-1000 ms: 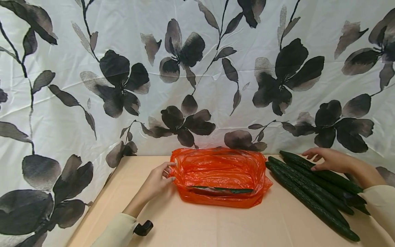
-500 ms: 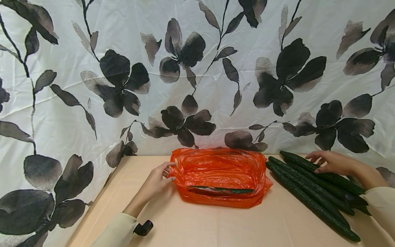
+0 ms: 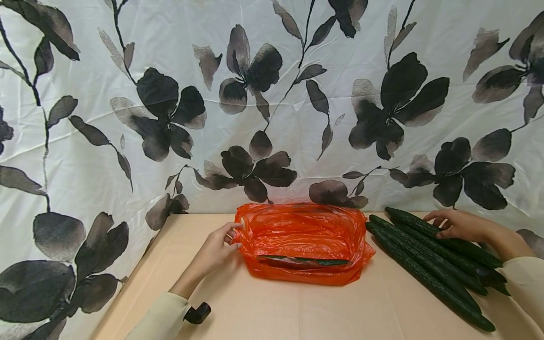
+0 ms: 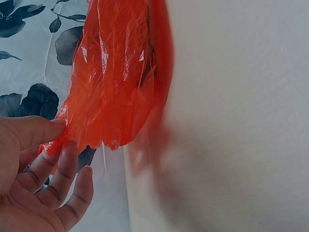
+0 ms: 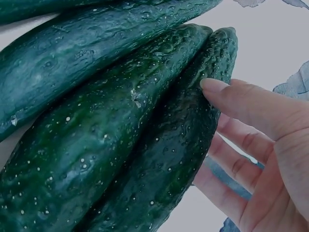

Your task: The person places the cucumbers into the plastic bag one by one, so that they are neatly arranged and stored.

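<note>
An orange-red plastic bag (image 3: 303, 275) lies at the middle of the table, its mouth facing the front. A strip of dark green cucumber (image 3: 325, 262) shows inside. My left hand (image 3: 217, 248) pinches the bag's left edge between thumb and fingers. To the right lie several long, bumpy, dark green cucumbers (image 3: 429, 264), side by side and slanting toward the front right. My right hand (image 3: 467, 227) holds the rearmost cucumber (image 5: 159, 150) near its tapered end, thumb on top and the other fingers along its far side. The hand and wrist hide part of that cucumber in the head view.
The table (image 3: 272, 311) has a pale peach cover. Behind it hangs a white cloth (image 3: 314, 174) with dark floral prints, close to the back of the bag. A small black object (image 3: 197, 313) sits at the left cuff.
My right hand has shifted slightly to the right along the rearmost cucumber, and its fingers have drawn in a little. My left hand and the bag have stayed put.
</note>
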`<state>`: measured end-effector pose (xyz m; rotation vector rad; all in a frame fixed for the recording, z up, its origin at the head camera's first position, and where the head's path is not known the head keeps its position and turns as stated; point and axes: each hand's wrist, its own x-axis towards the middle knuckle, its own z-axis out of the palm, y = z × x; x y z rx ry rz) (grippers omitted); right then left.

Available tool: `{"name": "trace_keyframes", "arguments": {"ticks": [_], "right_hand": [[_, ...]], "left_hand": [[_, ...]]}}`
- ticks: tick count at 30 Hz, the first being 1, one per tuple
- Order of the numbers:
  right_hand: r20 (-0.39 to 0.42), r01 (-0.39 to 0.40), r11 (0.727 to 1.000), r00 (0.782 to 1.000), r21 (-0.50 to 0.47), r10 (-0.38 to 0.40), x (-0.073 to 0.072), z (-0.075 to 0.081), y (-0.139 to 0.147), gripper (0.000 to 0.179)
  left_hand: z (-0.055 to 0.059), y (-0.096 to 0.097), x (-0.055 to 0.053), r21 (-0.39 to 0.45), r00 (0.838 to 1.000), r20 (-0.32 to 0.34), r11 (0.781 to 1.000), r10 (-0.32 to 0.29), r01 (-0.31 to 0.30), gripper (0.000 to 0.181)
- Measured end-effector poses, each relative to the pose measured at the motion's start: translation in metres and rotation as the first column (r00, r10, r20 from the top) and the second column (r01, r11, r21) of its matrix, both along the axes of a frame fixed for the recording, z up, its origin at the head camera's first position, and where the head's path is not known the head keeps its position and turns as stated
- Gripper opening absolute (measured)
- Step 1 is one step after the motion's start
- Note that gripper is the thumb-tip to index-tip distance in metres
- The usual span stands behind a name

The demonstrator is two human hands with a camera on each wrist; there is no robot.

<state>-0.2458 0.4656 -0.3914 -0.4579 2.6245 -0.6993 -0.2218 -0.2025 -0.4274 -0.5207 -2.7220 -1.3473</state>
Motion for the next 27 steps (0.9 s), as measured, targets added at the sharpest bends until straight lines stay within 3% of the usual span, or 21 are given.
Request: {"name": "trace_keyframes", "arguments": {"ticks": [21,27], "right_hand": [[-0.086,-0.032,0.999,0.996,0.043,0.036,0.015,-0.004,-0.001,0.055],[-0.051,-0.013,1.0,0.999,0.022,0.014,0.019,-0.003,-0.004,0.06]], "left_hand": [[0.001,-0.003,0.002,-0.015,1.0,0.011,1.0,-0.01,0.01,0.048],[0.002,-0.004,0.003,-0.018,1.0,-0.001,1.0,-0.018,0.018,0.048]]}}
